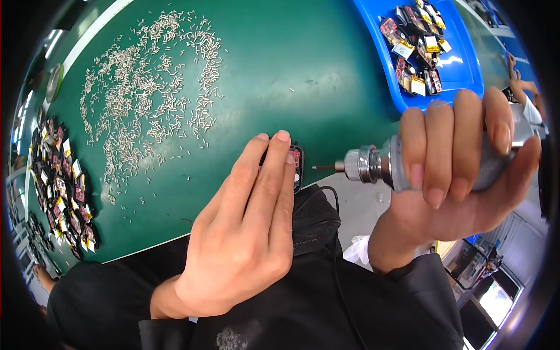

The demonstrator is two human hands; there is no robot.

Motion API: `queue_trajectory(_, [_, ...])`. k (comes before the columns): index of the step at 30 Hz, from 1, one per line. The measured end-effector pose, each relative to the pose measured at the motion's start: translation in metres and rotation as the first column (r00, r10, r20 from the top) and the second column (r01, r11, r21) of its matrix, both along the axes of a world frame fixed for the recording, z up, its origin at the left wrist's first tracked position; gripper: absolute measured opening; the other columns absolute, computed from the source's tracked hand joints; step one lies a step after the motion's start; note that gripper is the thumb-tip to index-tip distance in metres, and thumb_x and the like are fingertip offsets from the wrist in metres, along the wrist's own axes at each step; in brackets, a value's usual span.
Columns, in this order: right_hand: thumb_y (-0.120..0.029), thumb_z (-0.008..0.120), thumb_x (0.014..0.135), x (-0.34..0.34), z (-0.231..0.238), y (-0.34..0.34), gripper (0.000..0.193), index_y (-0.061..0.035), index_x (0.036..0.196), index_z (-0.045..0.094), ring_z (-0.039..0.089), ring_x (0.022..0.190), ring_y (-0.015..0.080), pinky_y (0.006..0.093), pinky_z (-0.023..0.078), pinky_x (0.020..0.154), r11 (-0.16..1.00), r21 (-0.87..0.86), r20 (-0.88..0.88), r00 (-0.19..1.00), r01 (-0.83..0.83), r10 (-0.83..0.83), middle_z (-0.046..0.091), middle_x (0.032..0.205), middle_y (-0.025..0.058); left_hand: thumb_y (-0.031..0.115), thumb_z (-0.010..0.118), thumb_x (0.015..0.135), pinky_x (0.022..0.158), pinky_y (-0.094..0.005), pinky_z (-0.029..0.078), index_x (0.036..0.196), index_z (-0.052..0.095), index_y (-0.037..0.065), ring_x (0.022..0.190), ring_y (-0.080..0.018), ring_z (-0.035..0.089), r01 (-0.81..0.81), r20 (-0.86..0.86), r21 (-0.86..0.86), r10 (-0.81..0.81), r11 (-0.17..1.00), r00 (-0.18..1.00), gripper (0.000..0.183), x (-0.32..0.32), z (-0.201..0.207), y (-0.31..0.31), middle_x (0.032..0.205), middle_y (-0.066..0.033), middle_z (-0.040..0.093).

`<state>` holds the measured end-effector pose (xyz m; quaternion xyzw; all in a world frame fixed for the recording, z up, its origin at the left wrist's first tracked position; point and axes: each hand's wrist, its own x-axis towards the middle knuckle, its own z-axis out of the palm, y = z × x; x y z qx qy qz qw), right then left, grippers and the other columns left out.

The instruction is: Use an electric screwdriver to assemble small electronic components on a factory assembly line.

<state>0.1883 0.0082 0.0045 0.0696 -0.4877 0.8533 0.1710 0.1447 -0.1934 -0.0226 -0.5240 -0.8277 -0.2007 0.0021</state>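
Note:
My left hand lies over a small black device with a red circuit board near the table's front edge. Its fingers are stretched forward and close together, holding the device, most of which they hide. My right hand is wrapped round a grey electric screwdriver, raised to the right of the device. The screwdriver's thin bit points left toward the device, with a short gap between them. Whether a screw sits on the bit's tip is too small to tell.
Many small silver screws are scattered over the green table. A heap of similar devices lies at the left. At the far right stands a blue tray with more devices. A black cable runs below my hands. Other people's hands show at the edges.

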Motion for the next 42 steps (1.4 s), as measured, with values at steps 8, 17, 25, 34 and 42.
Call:
queue_trajectory(8, [-0.04,0.037,0.1,-0.013,-0.025,0.005,0.035,-0.0086,0.094,0.052,0.04,0.045,0.0097,0.0265,0.036,0.053,0.99,-0.106,-0.027,0.996,-0.087,0.085,0.042,0.057,-0.0015,-0.006,0.063,0.069,0.081,-0.0391,0.055,0.103,0.061,-0.014,0.102,-0.0358,0.061,-0.018,0.004,0.067,0.018,0.998,1.0,0.035,0.0,-0.006,0.0,0.114,-0.0222,0.061])
queue_trajectory(17, [-0.039,0.033,0.101,-0.025,-0.021,0.005,0.034,-0.0113,0.088,0.047,0.041,0.044,0.0104,0.0274,0.039,0.054,0.979,0.005,0.005,0.979,-0.203,0.203,0.042,0.057,-0.0011,-0.007,0.064,0.066,0.078,-0.0395,0.056,0.098,0.062,-0.015,0.1,-0.0361,0.061,0.004,-0.015,0.164,-0.001,0.987,1.0,0.033,-0.004,-0.015,-0.003,0.112,-0.0215,0.062])
queue_trajectory(25, [-0.035,0.034,0.102,-0.04,-0.01,-0.012,0.029,-0.0125,0.084,0.042,0.038,0.043,0.0087,0.0257,0.038,0.05,0.94,0.207,-0.014,0.96,-0.269,0.278,0.042,0.058,-0.0023,-0.007,0.063,0.066,0.075,-0.0386,0.055,0.097,0.062,-0.014,0.099,-0.0333,0.06,0.021,0.013,0.174,-0.024,0.984,1.0,0.032,-0.014,-0.011,-0.006,0.11,-0.021,0.062])
queue_trajectory(34, [-0.02,0.062,0.091,-0.034,-0.014,-0.017,0.019,-0.0073,0.09,0.048,0.037,0.033,0.0035,0.0166,0.036,0.035,0.965,-0.127,-0.174,0.963,-0.228,0.204,0.042,0.045,-0.0054,0.003,0.061,0.07,0.085,-0.036,0.052,0.102,0.059,-0.015,0.107,-0.0323,0.056,0.106,0.035,0.19,-0.114,0.976,0.993,0.036,-0.015,-0.001,-0.022,0.111,-0.0219,0.059])
queue_trajectory(42, [-0.019,0.05,0.096,-0.018,-0.037,-0.029,0.013,-0.0068,0.095,0.046,0.037,0.035,0.0074,0.0221,0.037,0.039,0.938,-0.28,-0.197,0.968,-0.205,0.153,0.04,0.046,-0.0035,-0.012,0.057,0.074,0.096,-0.0455,0.043,0.114,0.058,-0.003,0.109,-0.037,0.056,-0.644,-0.216,0.224,0.682,0.731,0.699,0.04,-0.07,0.019,-0.144,0.119,-0.0175,0.059])
